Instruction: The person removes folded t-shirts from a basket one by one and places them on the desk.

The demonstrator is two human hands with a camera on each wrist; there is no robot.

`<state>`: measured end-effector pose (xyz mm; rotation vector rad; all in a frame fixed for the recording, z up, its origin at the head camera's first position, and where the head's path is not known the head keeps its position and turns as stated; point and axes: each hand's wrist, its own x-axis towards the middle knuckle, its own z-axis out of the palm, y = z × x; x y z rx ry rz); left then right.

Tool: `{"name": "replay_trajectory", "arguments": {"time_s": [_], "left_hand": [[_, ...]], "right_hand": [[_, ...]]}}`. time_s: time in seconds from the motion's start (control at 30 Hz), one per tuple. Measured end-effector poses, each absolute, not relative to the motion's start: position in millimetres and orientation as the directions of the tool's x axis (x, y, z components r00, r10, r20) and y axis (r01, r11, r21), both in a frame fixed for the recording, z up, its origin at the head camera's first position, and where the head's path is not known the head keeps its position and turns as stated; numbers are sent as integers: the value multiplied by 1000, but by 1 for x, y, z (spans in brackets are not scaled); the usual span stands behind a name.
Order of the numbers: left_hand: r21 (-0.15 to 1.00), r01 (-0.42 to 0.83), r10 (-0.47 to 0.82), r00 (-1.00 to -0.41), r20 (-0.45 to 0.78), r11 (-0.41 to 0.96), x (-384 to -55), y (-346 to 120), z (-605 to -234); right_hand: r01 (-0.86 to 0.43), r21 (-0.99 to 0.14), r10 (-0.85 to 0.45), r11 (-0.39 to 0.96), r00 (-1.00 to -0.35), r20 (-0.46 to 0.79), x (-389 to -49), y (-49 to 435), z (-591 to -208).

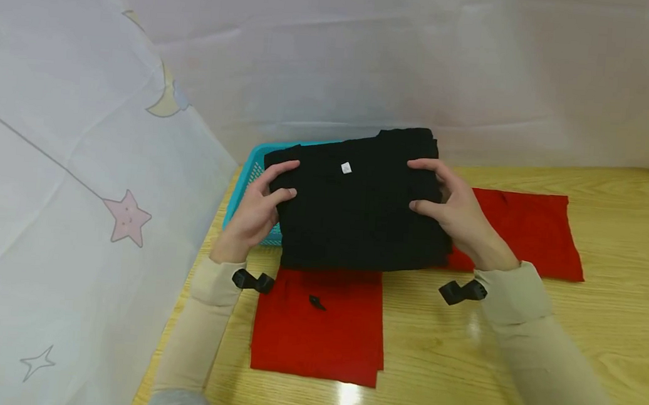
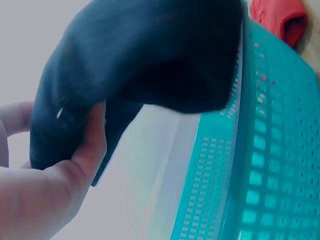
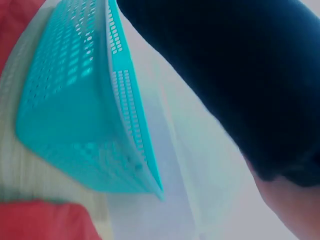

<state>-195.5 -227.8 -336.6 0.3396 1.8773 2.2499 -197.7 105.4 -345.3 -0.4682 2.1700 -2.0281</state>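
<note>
A folded black garment (image 1: 357, 223) with a small white tag (image 1: 346, 167) is held up between both hands. The left hand (image 1: 253, 213) grips its left side, thumb and a finger over the near face. On the opposite side the right hand (image 1: 462, 215) pinches the edge the same way. Behind and below the cloth stands a turquoise plastic basket (image 1: 242, 193), mostly covered by it in the head view. In the left wrist view the garment (image 2: 150, 45) bends over above the basket rim. The basket's inside is hidden.
One folded red cloth (image 1: 317, 340) with a small dark mark lies on the wooden table (image 1: 437, 373) in front. Another red cloth (image 1: 531, 236) lies to the right, partly behind the right hand. White printed sheeting (image 1: 340, 59) rises behind and at the left.
</note>
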Motion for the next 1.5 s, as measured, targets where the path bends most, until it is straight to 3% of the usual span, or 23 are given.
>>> {"name": "replay_trajectory", "arguments": {"time_s": [0.3,0.53,1.07,1.33,1.5], "left_hand": [[997,83,348,-934,79,-3,-178,-207,-338],[993,27,408,-910,71,-113,-170,-192,-343],[988,-74,489,-873,0,-132,-144,-163,-370],[985,-150,556,-827,-78,-86,-132,-143,-386],[963,-256,584,-796,-162,-82,-125,-131,-396]], "right_hand": [[-193,-962,-344,194,-932,117,-169,142,-347],[-100,-916,-223,389,-975,11,-157,154,-348],[-155,-863,-188,481,-980,71,-126,191,-366],[-259,-833,-274,489,-952,135,-114,222,-382],[-261,-813,-303,521,-947,110,-107,236,-387]]}}
